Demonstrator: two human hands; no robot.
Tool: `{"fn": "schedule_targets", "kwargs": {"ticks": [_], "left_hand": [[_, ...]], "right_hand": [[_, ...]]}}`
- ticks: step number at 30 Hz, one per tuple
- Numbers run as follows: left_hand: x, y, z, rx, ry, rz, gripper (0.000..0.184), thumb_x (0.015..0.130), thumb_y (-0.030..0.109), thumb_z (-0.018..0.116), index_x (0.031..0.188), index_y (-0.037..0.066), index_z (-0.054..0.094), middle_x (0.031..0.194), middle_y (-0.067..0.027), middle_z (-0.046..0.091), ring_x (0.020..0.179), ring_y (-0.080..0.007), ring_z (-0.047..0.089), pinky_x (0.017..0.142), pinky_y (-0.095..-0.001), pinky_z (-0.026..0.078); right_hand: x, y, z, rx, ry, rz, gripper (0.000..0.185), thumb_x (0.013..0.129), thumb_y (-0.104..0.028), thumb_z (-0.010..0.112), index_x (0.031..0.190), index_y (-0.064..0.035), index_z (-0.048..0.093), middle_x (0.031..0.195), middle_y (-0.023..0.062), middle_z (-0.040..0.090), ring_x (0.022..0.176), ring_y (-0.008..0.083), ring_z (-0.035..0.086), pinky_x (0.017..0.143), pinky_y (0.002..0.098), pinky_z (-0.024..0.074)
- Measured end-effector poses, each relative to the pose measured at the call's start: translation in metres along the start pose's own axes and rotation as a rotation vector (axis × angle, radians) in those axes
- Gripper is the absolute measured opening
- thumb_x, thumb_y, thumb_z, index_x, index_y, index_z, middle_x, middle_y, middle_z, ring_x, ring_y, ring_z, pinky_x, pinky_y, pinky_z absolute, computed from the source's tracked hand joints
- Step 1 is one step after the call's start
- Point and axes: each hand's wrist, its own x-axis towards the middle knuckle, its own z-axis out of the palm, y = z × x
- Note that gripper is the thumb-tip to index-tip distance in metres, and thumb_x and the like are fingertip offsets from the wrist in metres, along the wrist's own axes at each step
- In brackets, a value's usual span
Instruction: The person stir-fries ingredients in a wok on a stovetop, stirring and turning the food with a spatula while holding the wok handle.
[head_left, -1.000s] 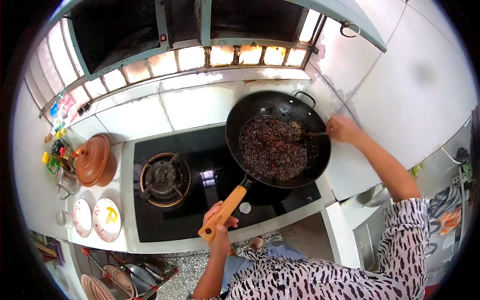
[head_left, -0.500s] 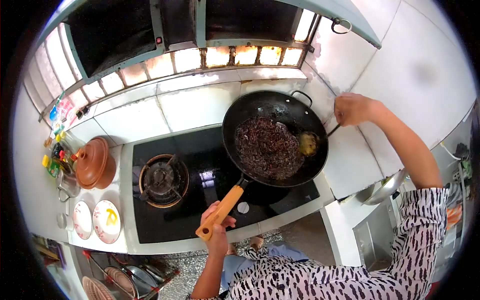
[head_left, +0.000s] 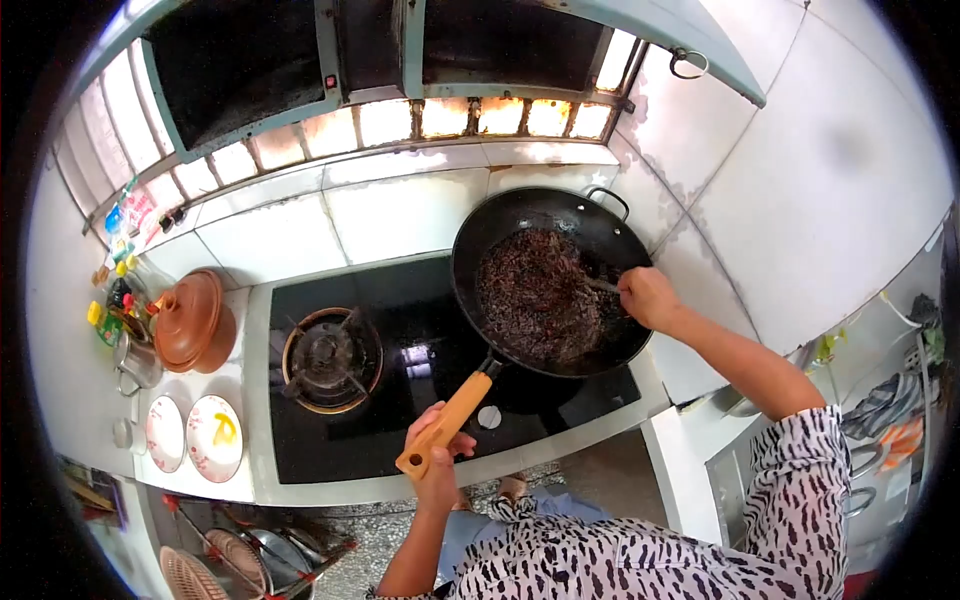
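Note:
My left hand [head_left: 437,445] is wrapped around the light wooden handle [head_left: 455,415] of a black wok [head_left: 555,362], which sits over the right side of the stove. Dark reddish-brown, finely chopped food [head_left: 537,285] spreads across the wok's bottom. My right hand [head_left: 645,297] is over the wok's right side, closed on a spatula [head_left: 600,285] that points left into the food. The spatula's head is hidden among the dark pieces.
Left of the wok is an uncovered gas burner [head_left: 331,361] on the black glass stove top [head_left: 420,320]. A lidded brown clay pot [head_left: 195,325], several bottles and two plates [head_left: 215,460] stand at the far left. A range hood [head_left: 480,85] hangs above; a sink [head_left: 730,480] lies right.
My right hand has moved left and down from beyond the wok's right rim to over the wok. The spatula's head has gone into the food. My left hand keeps its grip on the handle.

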Motion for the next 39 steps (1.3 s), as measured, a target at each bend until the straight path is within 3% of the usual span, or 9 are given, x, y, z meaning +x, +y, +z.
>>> {"fn": "schedule_targets", "kwargs": {"ticks": [11,15,17,21,25,27,34,36,39], "left_hand": [[0.002,0.005,0.006,-0.033,-0.002,0.029,0.059,0.076,0.044,0.058,0.115,0.004,0.040,0.120,-0.0156,0.040,0.073,-0.0191,0.057,0.060,-0.0277,0.048],[0.003,0.005,0.008,-0.039,-0.008,0.037,0.057,0.077,0.042,0.058,0.115,0.004,0.040,0.120,-0.0159,0.039,0.073,-0.0201,0.057,0.060,-0.0287,0.048],[0.002,0.000,0.002,-0.034,0.004,-0.010,0.057,0.077,0.042,0.058,0.115,0.004,0.039,0.120,-0.0160,0.039,0.073,-0.0201,0.057,0.060,-0.0287,0.048],[0.002,0.005,0.008,-0.026,0.035,0.001,0.056,0.077,0.042,0.058,0.114,0.003,0.039,0.120,-0.0164,0.039,0.072,-0.0204,0.057,0.059,-0.0286,0.048],[0.000,0.002,0.005,-0.007,0.012,0.023,0.056,0.078,0.042,0.057,0.114,0.003,0.039,0.120,-0.0167,0.039,0.071,-0.0204,0.057,0.059,-0.0287,0.048],[0.001,0.000,0.005,-0.010,0.017,0.057,0.055,0.078,0.042,0.057,0.114,0.004,0.039,0.119,-0.0169,0.040,0.071,-0.0202,0.057,0.059,-0.0288,0.048],[0.004,0.005,0.008,-0.043,-0.017,0.049,0.056,0.077,0.042,0.058,0.114,0.004,0.039,0.119,-0.0168,0.040,0.071,-0.0202,0.057,0.059,-0.0288,0.049],[0.003,0.003,0.009,-0.029,0.008,0.079,0.056,0.077,0.042,0.059,0.114,0.004,0.040,0.120,-0.0165,0.040,0.071,-0.0203,0.058,0.058,-0.0287,0.049],[0.003,0.005,0.009,-0.028,0.026,0.053,0.057,0.076,0.042,0.059,0.114,0.004,0.040,0.120,-0.0164,0.040,0.071,-0.0202,0.058,0.058,-0.0282,0.049]], "right_hand": [[-0.012,-0.044,-0.136,-0.576,-0.013,-0.305,0.008,0.066,-0.006,0.051,0.070,-0.0054,0.059,0.071,0.0114,0.058,0.065,0.0301,0.057,0.058,0.0400,0.0451],[0.018,-0.010,-0.164,-0.317,-0.074,-0.468,0.013,0.061,-0.010,0.055,0.070,-0.0032,0.061,0.067,0.0119,0.058,0.059,0.0268,0.057,0.055,0.0370,0.0450],[0.032,-0.013,-0.173,-0.363,-0.635,-0.151,0.022,0.056,-0.014,0.058,0.073,-0.0010,0.063,0.063,0.0108,0.058,0.054,0.0215,0.055,0.052,0.0337,0.0444],[0.034,-0.011,-0.146,-0.127,-0.852,0.012,0.027,0.056,-0.016,0.060,0.078,-0.0006,0.064,0.064,0.0099,0.059,0.055,0.0176,0.055,0.052,0.0320,0.0446],[0.012,0.025,-0.050,0.038,-0.338,-0.627,0.015,0.067,-0.013,0.054,0.075,-0.0028,0.062,0.073,0.0171,0.060,0.066,0.0294,0.058,0.060,0.0357,0.0468],[-0.007,-0.014,-0.026,-0.202,-0.370,-0.143,0.012,0.071,-0.011,0.051,0.074,-0.0026,0.060,0.075,0.0189,0.059,0.068,0.0341,0.056,0.061,0.0374,0.0468],[0.015,0.014,-0.035,0.390,-0.148,-0.171,0.017,0.076,-0.015,0.056,0.083,-0.0006,0.059,0.062,0.0115,0.056,0.052,0.0218,0.054,0.045,0.0333,0.0438],[0.011,0.014,-0.079,1.010,-0.604,0.403,0.017,0.082,-0.009,0.045,0.092,0.0002,0.055,0.058,0.0081,0.051,0.040,0.0083,0.038,0.035,0.0246,0.0303],[0.004,0.022,-0.099,1.193,-0.726,0.464,0.019,0.085,-0.008,0.042,0.096,0.0013,0.053,0.057,0.0040,0.045,0.038,0.0033,0.026,0.033,0.0186,0.0193]]}}
